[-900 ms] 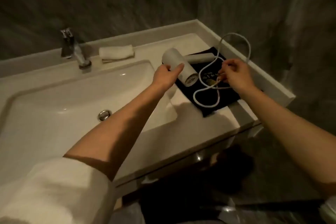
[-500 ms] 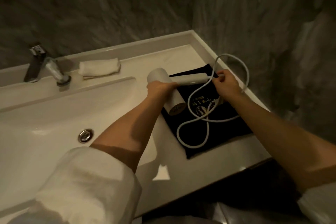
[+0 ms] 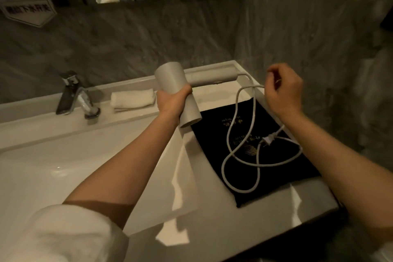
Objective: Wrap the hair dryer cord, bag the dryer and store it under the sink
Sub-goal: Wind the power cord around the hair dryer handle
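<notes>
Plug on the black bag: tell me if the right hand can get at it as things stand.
Probably yes. The plug lies exposed on the bag with nothing over it, just below the right hand, but that hand is shut on the cord.

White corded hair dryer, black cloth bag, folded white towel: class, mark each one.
White corded hair dryer (image 3: 170,78), head view, barrel.
Black cloth bag (image 3: 214,136), head view, bare left part.
Folded white towel (image 3: 133,99), head view, middle.

Both forearms are bare, the left sleeve (image 3: 63,234) a thick white roll, perhaps terry cloth, pushed above the elbow.
</notes>
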